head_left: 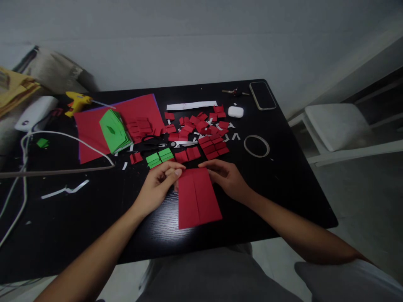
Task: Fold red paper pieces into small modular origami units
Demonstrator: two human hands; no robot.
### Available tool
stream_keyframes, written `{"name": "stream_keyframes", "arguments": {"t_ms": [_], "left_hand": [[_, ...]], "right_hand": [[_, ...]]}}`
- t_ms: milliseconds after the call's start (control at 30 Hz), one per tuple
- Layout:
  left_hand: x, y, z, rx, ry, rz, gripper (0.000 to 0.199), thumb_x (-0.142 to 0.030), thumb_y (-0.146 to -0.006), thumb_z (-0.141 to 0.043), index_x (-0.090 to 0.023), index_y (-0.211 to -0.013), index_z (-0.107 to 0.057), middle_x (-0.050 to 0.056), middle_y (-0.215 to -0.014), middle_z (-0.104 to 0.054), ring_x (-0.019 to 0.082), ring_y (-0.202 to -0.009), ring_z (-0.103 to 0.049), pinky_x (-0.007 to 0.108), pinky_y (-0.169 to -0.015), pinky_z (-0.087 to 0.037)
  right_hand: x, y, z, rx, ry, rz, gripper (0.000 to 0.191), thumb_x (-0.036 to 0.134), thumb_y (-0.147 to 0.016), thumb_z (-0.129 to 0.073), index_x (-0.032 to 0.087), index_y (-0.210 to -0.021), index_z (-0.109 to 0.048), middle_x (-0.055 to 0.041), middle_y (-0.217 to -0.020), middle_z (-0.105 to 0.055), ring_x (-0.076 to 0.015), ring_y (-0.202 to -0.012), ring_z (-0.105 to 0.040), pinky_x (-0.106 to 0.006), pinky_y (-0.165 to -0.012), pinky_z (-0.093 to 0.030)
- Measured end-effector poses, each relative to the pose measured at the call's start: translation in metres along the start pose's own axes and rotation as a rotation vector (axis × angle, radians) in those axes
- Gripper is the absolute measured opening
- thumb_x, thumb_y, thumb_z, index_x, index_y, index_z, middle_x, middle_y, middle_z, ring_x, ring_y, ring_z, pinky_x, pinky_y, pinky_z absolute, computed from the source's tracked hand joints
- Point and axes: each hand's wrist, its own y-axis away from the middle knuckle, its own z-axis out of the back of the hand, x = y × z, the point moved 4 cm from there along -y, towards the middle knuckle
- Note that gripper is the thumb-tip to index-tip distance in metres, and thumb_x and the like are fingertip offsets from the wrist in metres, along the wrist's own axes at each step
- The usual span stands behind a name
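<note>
A folded red paper sheet point(198, 201) with a seam down its middle is held near the front of the black table. My left hand point(159, 182) pinches its far left corner, thumb on top. At the far right corner, my right hand point(228, 178) has its fingers closed on the edge. Just beyond the hands lie a folded green paper piece point(160, 157), folded red pieces point(214, 146) and a pair of scissors point(171, 144) with black handles.
A yellow glue gun point(77, 102), large red sheets point(138, 105) and a green paper stack point(115, 131) occupy the left. A white cable point(63, 135) crosses there. Earbud case point(236, 112), phone point(262, 95), keys point(235, 92) and wire ring point(256, 146) lie right. A chair point(330, 126) stands beside the table.
</note>
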Motion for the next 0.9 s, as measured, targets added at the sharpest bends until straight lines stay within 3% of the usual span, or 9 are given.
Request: {"name": "stream_keyframes", "arguments": {"t_ms": [133,233,400,767,900], "left_hand": [[0.003,0.0004,0.0001,0.04,0.038,0.032,0.039,-0.052,-0.095,-0.065,-0.015,-0.105,-0.072,0.002,-0.073,-0.069,0.016,-0.063,-0.062,0.027,-0.06,-0.048],[0.0049,0.0002,-0.0007,0.076,0.112,0.019,0.041,-0.052,-0.096,-0.064,-0.013,-0.107,-0.071,0.006,-0.079,-0.072,0.017,-0.065,-0.064,0.028,-0.062,-0.051],[0.0079,0.001,-0.0002,0.085,0.24,-0.022,0.048,-0.059,-0.097,-0.06,-0.013,-0.089,-0.071,0.008,-0.078,-0.073,0.017,-0.063,-0.064,0.028,-0.059,-0.051],[0.0064,0.0003,0.0001,0.049,0.123,-0.003,0.053,-0.058,-0.099,-0.056,-0.012,-0.078,-0.072,0.007,-0.071,-0.07,0.014,-0.059,-0.06,0.027,-0.057,-0.048],[0.0052,0.0006,0.0008,0.06,0.119,-0.019,0.049,-0.054,-0.099,-0.059,-0.012,-0.076,-0.071,0.006,-0.07,-0.069,0.013,-0.058,-0.058,0.026,-0.056,-0.047]], "right_hand": [[-0.0031,-0.0015,0.0004,-0.022,-0.055,-0.017,0.036,0.05,-0.084,-0.08,0.019,-0.102,-0.073,-0.0038,-0.086,-0.076,-0.0184,-0.075,-0.075,-0.031,-0.066,-0.064],[-0.0053,-0.0015,0.0006,-0.039,-0.075,-0.033,0.039,0.05,-0.083,-0.081,0.017,-0.103,-0.072,-0.0056,-0.09,-0.078,-0.0171,-0.072,-0.075,-0.031,-0.065,-0.065],[-0.0075,-0.0018,-0.0001,-0.056,-0.098,-0.058,0.04,0.054,-0.084,-0.079,0.017,-0.096,-0.071,-0.0085,-0.094,-0.08,-0.0178,-0.071,-0.076,-0.03,-0.064,-0.065],[-0.0062,-0.0028,-0.002,-0.027,-0.116,-0.058,0.04,0.054,-0.092,-0.071,0.015,-0.088,-0.075,-0.0105,-0.094,-0.081,-0.0166,-0.071,-0.076,-0.028,-0.064,-0.063],[-0.0063,-0.0019,-0.0009,-0.009,-0.143,-0.071,0.031,0.048,-0.089,-0.077,0.017,-0.093,-0.075,-0.0076,-0.093,-0.08,-0.0173,-0.072,-0.076,-0.03,-0.065,-0.064]]}}
